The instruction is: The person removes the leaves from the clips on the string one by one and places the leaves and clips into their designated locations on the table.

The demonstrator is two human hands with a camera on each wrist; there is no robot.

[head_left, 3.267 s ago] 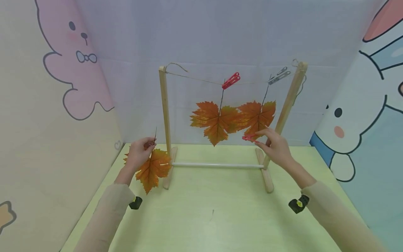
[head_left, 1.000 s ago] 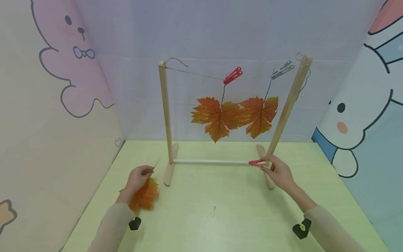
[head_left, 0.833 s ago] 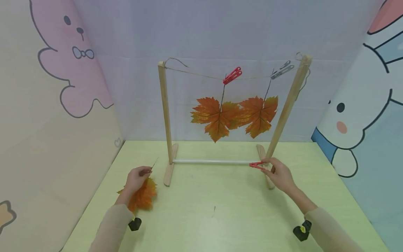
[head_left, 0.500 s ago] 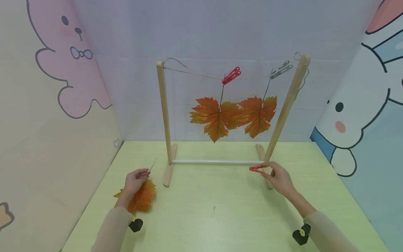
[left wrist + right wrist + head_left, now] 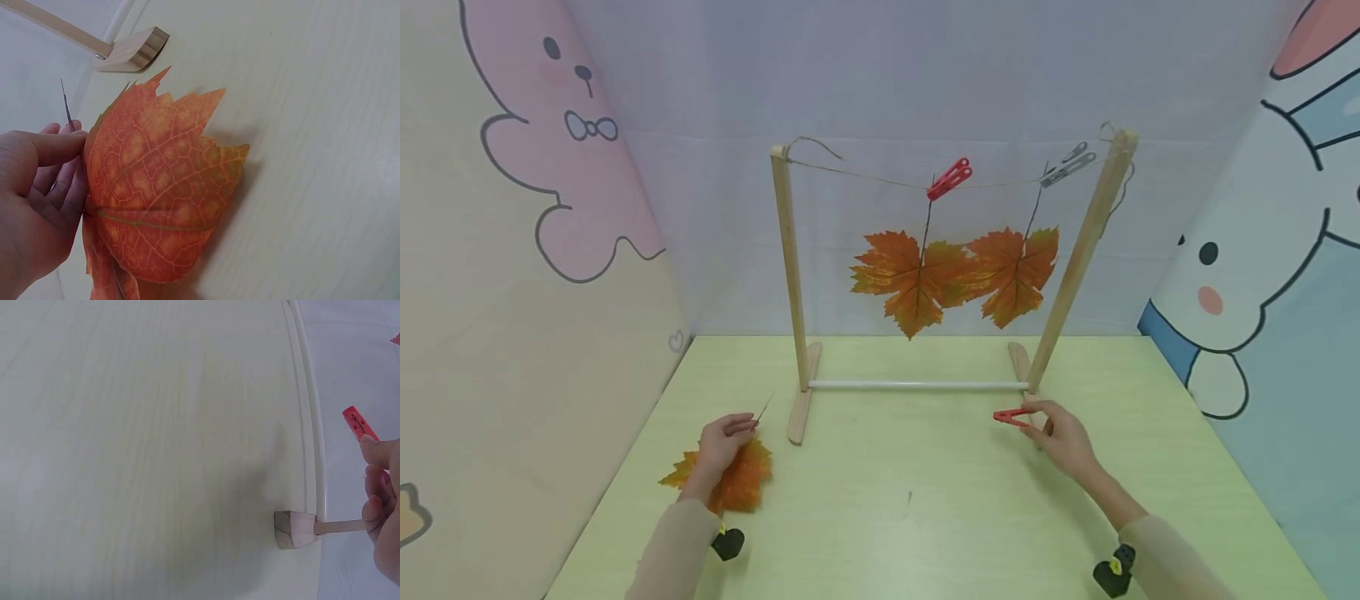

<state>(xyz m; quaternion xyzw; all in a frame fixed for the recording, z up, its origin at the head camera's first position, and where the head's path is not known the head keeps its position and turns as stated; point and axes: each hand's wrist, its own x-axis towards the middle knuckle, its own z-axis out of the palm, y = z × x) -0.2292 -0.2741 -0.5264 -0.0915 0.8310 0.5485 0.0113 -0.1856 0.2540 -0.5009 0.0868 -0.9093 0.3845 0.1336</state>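
My left hand point(image 5: 721, 450) pinches the thin dark stem of an orange maple leaf point(image 5: 162, 181), low over the table's left side. The leaf hangs beneath the palm, partly covered by the hand in the head view. At the right, my right hand point(image 5: 1063, 437) pinches a red clothespin point(image 5: 1011, 417) by its handle end, its nose pointing left, in front of the rack's right foot. On the string point(image 5: 857, 174) above, another red clothespin point(image 5: 950, 178) and a grey clothespin point(image 5: 1068, 165) each hold a leaf by its stem; these hanging leaves point(image 5: 917, 283) overlap at their edges.
A wooden rack has a left post point(image 5: 788, 267), a right post point(image 5: 1078, 267) and a white crossbar point(image 5: 917, 385) low between them. Its left foot point(image 5: 803, 408) stands on the pale table point(image 5: 865, 533). Cartoon-printed walls point(image 5: 550, 375) enclose both sides.
Both hands have come down from higher up: the left with its leaf toward the table, the right with its red clothespin from before the hanging leaf to below the crossbar.
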